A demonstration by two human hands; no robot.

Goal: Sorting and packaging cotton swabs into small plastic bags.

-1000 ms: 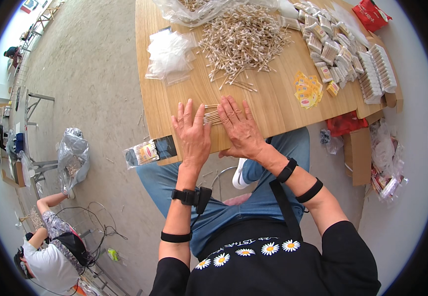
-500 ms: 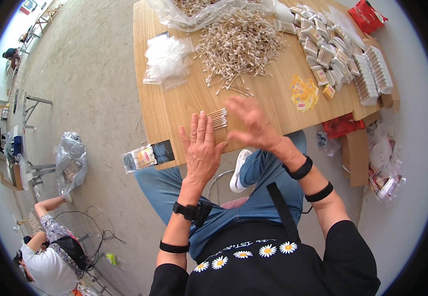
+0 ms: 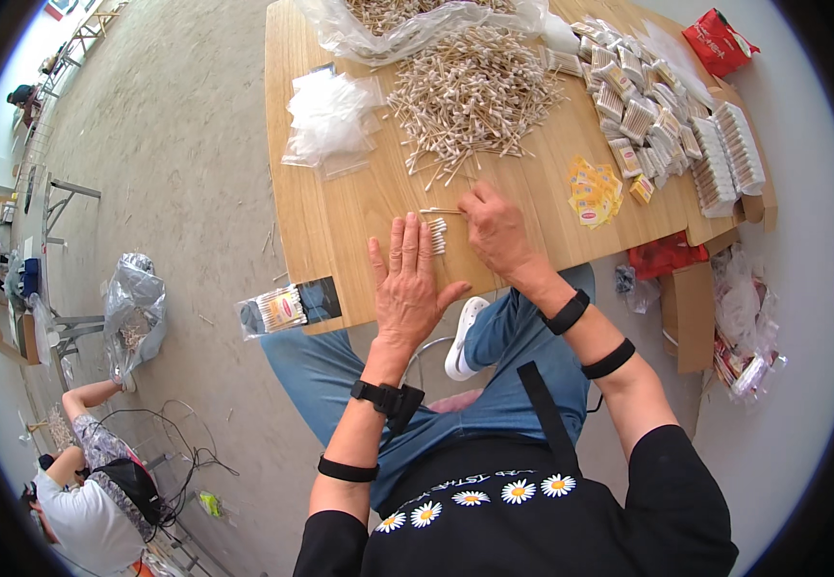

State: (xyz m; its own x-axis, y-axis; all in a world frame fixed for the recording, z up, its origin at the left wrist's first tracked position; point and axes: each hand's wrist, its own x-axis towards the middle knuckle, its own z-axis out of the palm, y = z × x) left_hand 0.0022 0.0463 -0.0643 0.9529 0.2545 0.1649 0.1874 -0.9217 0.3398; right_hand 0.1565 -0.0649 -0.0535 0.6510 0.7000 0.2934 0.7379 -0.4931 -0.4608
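My left hand [image 3: 409, 287] lies flat with its fingers stretched over a small row of cotton swabs [image 3: 438, 237]. Only the swabs' right-hand tips show beside the fingers; the rest is covered. Just to the right, my right hand [image 3: 497, 233] is closed in a pinch on a single cotton swab [image 3: 443, 211], which points left past the row's far side. Beyond both hands is a large heap of loose cotton swabs [image 3: 474, 91]. A filled clear packet of swabs [image 3: 282, 310] with a yellow label rests at the table's near left corner.
Empty clear bags [image 3: 325, 120] are stacked left of the heap. Yellow cards [image 3: 594, 195] are fanned out on the right, before many filled swab packets [image 3: 643, 106]. A red bag [image 3: 720, 43] stands at the far right. Cartons [image 3: 691, 313] stand beside the table; another person [image 3: 95, 510] works at lower left.
My right hand, blurred and spread before, has closed on one swab near the heap's front edge. My left hand has shifted slightly right and stays flat on the row.
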